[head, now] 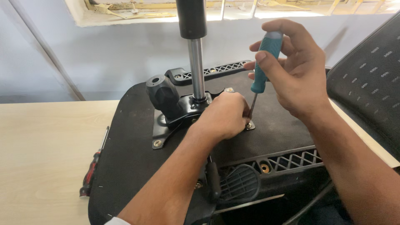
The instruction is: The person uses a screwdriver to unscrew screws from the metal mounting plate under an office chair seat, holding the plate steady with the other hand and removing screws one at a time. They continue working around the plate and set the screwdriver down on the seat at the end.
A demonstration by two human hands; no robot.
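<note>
Right hand (291,79) clamped on teal screwdriver (263,62), tip at corner screw (248,125); left hand (225,114) closed, steadying tip on mounting plate (166,129).

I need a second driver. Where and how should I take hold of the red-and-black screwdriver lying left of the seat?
Grip the red-and-black screwdriver by its thick handle, coming from above and the left. It lies flat on the table against the upturned seat, so that side is blocked.

teal-handled screwdriver (261,62), black seat underside (133,158), pale wood table (46,150)
</note>
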